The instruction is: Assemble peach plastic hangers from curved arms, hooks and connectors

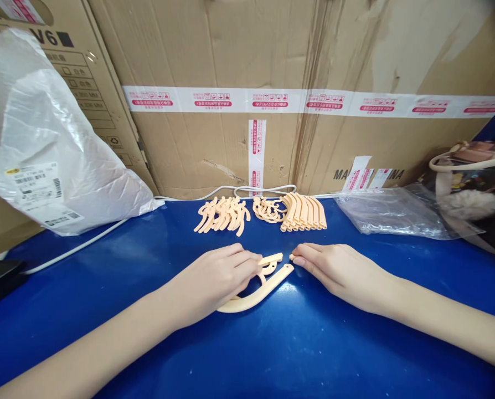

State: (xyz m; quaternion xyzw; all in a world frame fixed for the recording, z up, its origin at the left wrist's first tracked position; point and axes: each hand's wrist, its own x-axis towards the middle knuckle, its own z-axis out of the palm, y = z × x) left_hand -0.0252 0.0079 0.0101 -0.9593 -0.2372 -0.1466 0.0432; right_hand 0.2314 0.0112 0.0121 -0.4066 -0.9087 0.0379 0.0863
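Note:
My left hand (226, 277) is closed around cream plastic hanger parts, with a short straight end (271, 259) sticking out past the fingertips. Below it a long curved hanger arm (258, 296), with a hole at its tip, reaches to the right from under that hand. Between the two, a rounded piece with a hole (269, 269) shows in part. Just right of these ends, my right hand (334, 271) pinches a tiny cream plastic piece (292, 257) between thumb and forefinger; most of it is hidden. The two hands are a small gap apart.
Behind the hands lie curved cream pieces (222, 214), hook-like pieces (268, 209) and a stack of hanger arms (304, 211) on the blue table (272, 354). A white bag (60, 144) stands left, a clear plastic bag (397, 213) right. Cardboard boxes (214, 50) close off the back.

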